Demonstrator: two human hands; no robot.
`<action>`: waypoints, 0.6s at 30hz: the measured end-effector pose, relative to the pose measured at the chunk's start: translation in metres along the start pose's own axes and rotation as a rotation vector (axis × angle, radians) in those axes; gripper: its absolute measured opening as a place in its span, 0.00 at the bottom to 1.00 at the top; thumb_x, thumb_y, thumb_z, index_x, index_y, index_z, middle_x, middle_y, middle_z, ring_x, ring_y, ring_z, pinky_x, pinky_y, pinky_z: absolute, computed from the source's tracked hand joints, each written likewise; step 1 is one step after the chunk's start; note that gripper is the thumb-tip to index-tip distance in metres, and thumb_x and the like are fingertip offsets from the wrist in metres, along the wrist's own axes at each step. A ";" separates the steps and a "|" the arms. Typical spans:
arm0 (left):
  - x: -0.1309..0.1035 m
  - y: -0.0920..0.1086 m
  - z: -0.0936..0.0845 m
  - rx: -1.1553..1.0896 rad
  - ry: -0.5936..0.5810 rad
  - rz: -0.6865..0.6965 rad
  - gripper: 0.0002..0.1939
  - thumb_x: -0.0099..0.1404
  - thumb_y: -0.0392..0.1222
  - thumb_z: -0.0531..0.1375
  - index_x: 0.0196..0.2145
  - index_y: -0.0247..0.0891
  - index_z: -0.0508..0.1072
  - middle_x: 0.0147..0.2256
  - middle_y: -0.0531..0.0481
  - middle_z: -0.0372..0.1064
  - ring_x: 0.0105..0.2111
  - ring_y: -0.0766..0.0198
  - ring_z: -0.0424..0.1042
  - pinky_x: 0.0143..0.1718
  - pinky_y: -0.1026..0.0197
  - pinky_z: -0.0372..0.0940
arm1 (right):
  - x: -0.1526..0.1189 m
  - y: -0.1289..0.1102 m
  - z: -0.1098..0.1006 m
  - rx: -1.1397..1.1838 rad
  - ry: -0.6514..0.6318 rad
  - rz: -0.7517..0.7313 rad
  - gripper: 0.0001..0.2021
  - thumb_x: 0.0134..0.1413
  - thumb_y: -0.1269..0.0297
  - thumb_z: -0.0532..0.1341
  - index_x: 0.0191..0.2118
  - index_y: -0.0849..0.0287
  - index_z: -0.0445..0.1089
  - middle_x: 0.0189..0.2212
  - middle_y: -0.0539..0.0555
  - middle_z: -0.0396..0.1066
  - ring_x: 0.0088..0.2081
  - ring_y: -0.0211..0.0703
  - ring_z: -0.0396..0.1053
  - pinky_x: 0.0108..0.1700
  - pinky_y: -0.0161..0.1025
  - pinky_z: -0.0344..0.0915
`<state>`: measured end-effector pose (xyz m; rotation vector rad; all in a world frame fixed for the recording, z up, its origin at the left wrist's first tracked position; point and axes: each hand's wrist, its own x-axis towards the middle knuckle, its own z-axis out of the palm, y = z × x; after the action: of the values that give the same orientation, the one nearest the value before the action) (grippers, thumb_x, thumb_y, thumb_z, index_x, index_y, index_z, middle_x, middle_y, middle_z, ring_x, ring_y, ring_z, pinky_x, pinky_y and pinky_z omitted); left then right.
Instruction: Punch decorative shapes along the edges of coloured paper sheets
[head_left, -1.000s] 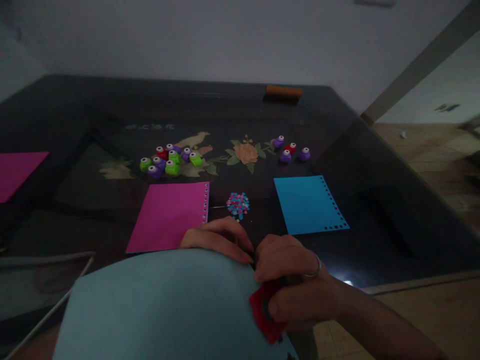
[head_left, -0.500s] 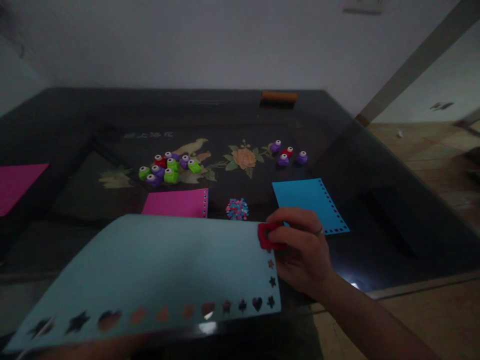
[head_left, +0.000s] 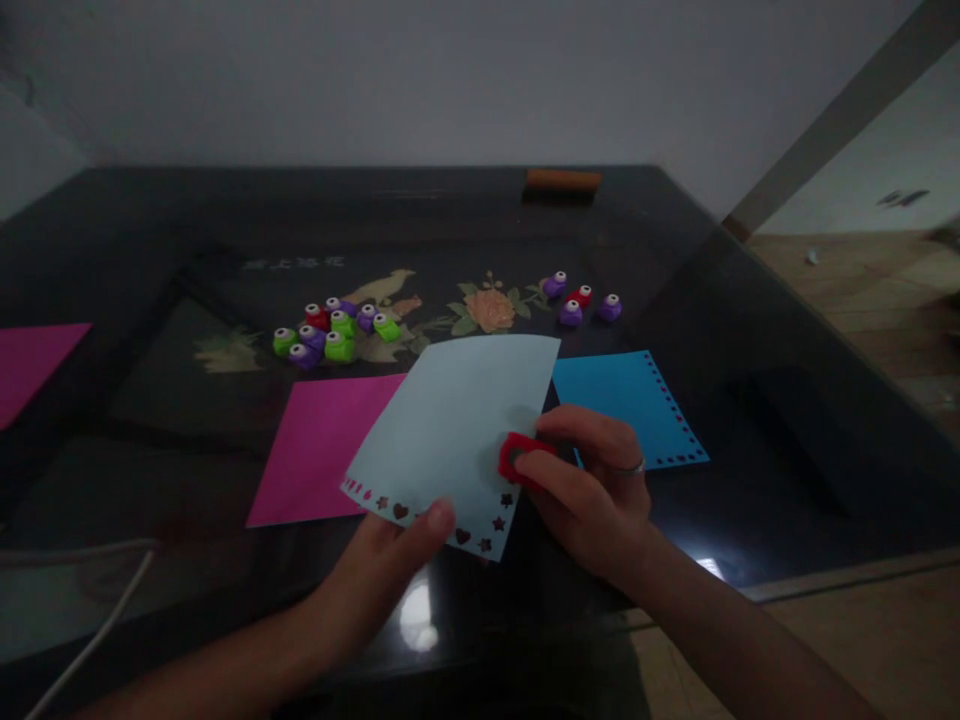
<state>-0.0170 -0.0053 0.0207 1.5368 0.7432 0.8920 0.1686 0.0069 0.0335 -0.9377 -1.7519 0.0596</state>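
A pale blue sheet of paper (head_left: 457,420) is raised above the table, with star and heart cutouts along its near edge and the lower part of its right edge. My left hand (head_left: 405,540) pinches the near edge, thumb on top and fingers beneath. In my right hand (head_left: 600,490) is a small red craft punch (head_left: 523,458), set on the sheet's right edge above the cutouts. Below the sheet lie a pink sheet (head_left: 315,450) on the left and a brighter blue sheet (head_left: 619,405) on the right, its border punched.
Several green, purple and red punches (head_left: 339,347) cluster at left centre; a smaller group (head_left: 571,313) sits at right. An orange-brown cylinder (head_left: 562,181) lies at the table's back. Another pink sheet (head_left: 34,365) is at far left, and a white cable (head_left: 97,630) crosses the near left.
The pale blue sheet has moved away from the camera and turned, and my left hand has come into view holding it. My right hand keeps the red punch at the right edge.
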 end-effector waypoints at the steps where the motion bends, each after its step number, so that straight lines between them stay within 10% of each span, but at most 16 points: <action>1: 0.001 0.001 0.002 -0.051 0.045 -0.051 0.22 0.71 0.51 0.45 0.54 0.40 0.67 0.43 0.40 0.74 0.40 0.56 0.75 0.35 0.57 0.73 | 0.000 -0.001 0.001 -0.006 -0.012 -0.002 0.09 0.52 0.73 0.62 0.38 0.52 0.67 0.33 0.49 0.68 0.34 0.38 0.67 0.33 0.34 0.69; 7: 0.003 -0.001 0.002 -0.257 0.355 -0.255 0.21 0.61 0.52 0.61 0.49 0.40 0.70 0.43 0.45 0.75 0.42 0.54 0.74 0.46 0.53 0.70 | 0.002 -0.003 0.004 -0.020 -0.143 0.022 0.11 0.50 0.75 0.62 0.39 0.54 0.66 0.37 0.52 0.65 0.40 0.41 0.66 0.39 0.38 0.69; 18: 0.002 -0.006 -0.004 -0.131 0.455 -0.177 0.15 0.63 0.47 0.59 0.45 0.40 0.70 0.41 0.48 0.74 0.43 0.55 0.73 0.47 0.54 0.69 | 0.004 -0.006 -0.001 0.063 -0.214 0.040 0.13 0.52 0.75 0.61 0.43 0.54 0.66 0.42 0.55 0.63 0.44 0.44 0.64 0.42 0.41 0.69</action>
<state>-0.0193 -0.0013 0.0154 1.1415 1.1038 1.1474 0.1654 0.0045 0.0398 -0.9482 -1.9154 0.2481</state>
